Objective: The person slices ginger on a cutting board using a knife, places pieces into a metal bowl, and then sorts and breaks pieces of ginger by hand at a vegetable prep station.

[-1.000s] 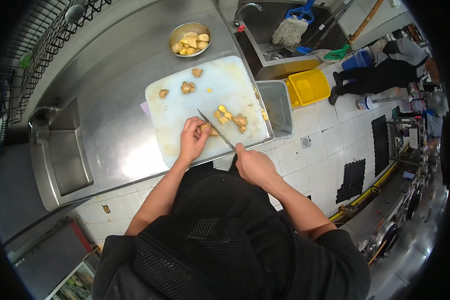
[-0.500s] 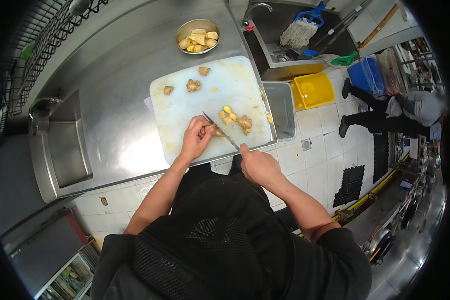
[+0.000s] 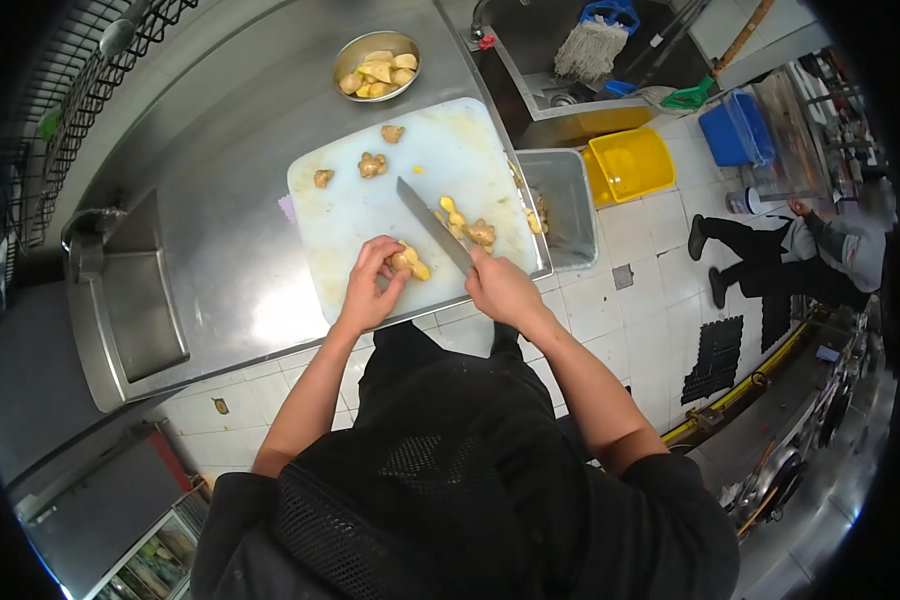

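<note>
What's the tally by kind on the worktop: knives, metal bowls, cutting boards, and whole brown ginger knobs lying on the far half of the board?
Knife: 1
Metal bowl: 1
Cutting board: 1
Brown ginger knobs on the far half: 3
Total: 6

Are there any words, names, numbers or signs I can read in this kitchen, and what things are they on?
No readable text anywhere.
Long steel knife: no lettering I can make out.
White rectangular plastic cutting board: no lettering I can make out.
White plastic bucket on the floor: any label is too small and blurred to read.
</note>
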### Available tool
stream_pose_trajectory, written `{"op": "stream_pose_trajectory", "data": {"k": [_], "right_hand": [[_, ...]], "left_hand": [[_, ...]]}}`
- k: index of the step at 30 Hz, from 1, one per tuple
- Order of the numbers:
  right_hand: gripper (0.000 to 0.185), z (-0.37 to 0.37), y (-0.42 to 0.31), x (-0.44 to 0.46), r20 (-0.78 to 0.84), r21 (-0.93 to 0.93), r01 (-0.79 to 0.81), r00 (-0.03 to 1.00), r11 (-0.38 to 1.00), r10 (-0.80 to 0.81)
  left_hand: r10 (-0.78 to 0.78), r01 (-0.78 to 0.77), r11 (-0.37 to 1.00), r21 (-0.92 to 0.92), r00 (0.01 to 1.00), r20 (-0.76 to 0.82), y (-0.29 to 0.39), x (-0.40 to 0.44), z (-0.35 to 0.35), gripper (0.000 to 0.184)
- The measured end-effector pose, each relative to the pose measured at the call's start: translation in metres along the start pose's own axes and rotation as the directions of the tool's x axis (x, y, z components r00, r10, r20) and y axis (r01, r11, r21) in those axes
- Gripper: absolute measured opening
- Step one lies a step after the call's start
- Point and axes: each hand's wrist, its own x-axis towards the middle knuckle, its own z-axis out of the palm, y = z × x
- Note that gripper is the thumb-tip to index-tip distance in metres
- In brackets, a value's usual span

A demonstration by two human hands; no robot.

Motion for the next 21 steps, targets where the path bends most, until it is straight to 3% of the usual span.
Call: {"op": "stream_pose_trajectory", "data": {"k": [3,6,8,10,12,14,17,21], "right_hand": [[0.02,0.001,-0.001,-0.012,-0.06,-0.032,-0.114,0.992,0.993,0.112],[0.019,0.011,0.009,-0.013,-0.088,0.111,0.024,0.996,0.994,-0.014],[0.02,0.012,0.016,-0.014,-0.072,0.105,0.031,0.997,0.994,-0.024],[0.02,0.008,0.013,-0.014,-0.049,0.096,0.04,0.998,0.995,-0.035],[0.019,0.006,0.008,-0.017,-0.06,0.036,-0.048,0.997,0.998,0.05],[0.02,0.01,0.009,-0.018,-0.062,0.036,-0.019,0.998,0.999,0.021],[0.02,0.008,-0.002,-0.017,-0.074,0.022,0.043,0.996,0.999,-0.042],[0.022,0.01,-0.033,-0.029,-0.168,0.019,0.058,0.984,0.998,-0.054]], "left_hand": [[0.05,-0.053,0.99,0.133,0.998,0.027,0.014,0.004,0.001,0.037],[-0.028,0.025,0.987,0.161,1.0,0.015,0.017,0.013,0.003,0.042],[-0.142,0.116,0.971,0.21,0.984,0.111,0.017,0.02,-0.001,0.043],[-0.157,0.122,0.968,0.217,0.976,0.151,0.021,0.025,-0.008,0.044],[-0.179,0.134,0.966,0.221,0.964,0.197,0.014,0.031,-0.016,0.045],[-0.104,0.017,0.955,0.297,0.955,0.278,0.003,0.036,-0.022,0.045],[-0.197,0.158,0.971,0.18,0.954,0.227,0.033,0.049,-0.026,0.047],[-0.213,0.171,0.968,0.183,0.947,0.242,0.015,0.041,-0.036,0.045]]}}
